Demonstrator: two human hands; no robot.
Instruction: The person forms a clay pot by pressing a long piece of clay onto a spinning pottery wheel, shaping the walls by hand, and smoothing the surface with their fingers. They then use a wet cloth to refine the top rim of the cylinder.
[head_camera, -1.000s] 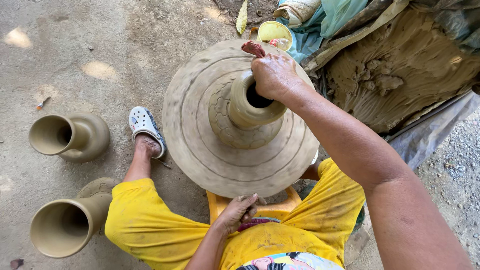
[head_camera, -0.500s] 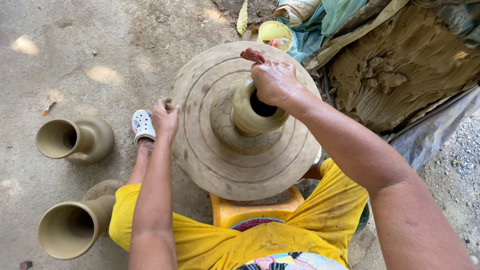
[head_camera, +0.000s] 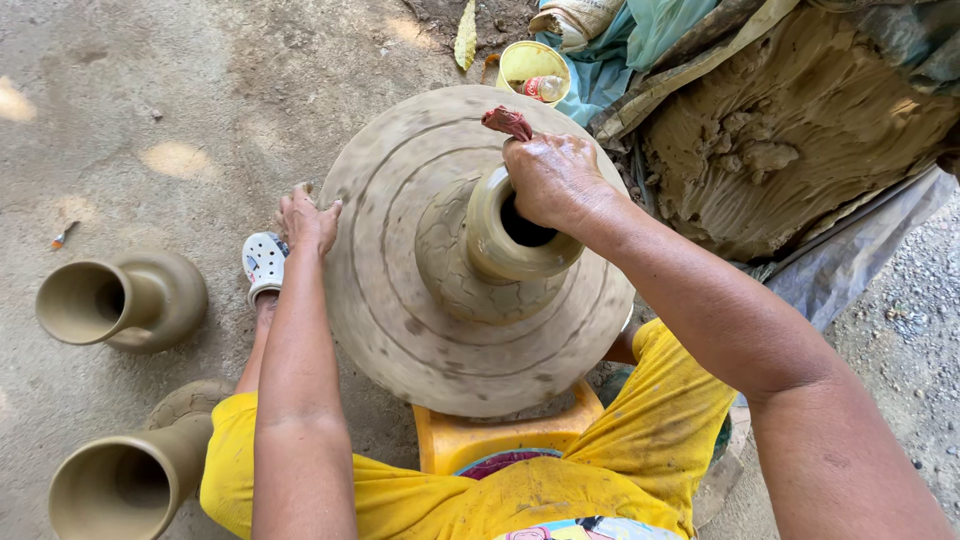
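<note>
Shaping step, I'd say: right hand (head_camera: 555, 180) is clenching a reddish rag (head_camera: 508, 122) at the rim of the wet pot (head_camera: 505, 245), centred on the wheel (head_camera: 400, 300). Left hand (head_camera: 308, 218), open, is pushing wheel's edge. Next prob. needs steady spin, light pressure.

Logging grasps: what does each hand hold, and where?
Right hand pinches a reddish rag against the clay pot rim. Left hand holds nothing, touching the wheel edge.

A small plastic bottle with a red-and-white label (head_camera: 545, 88) lies inside the round yellow tub (head_camera: 520, 62) on the ground, just past the far edge of the clay-smeared potter's wheel (head_camera: 400, 330). No signs or screens appear.
</note>
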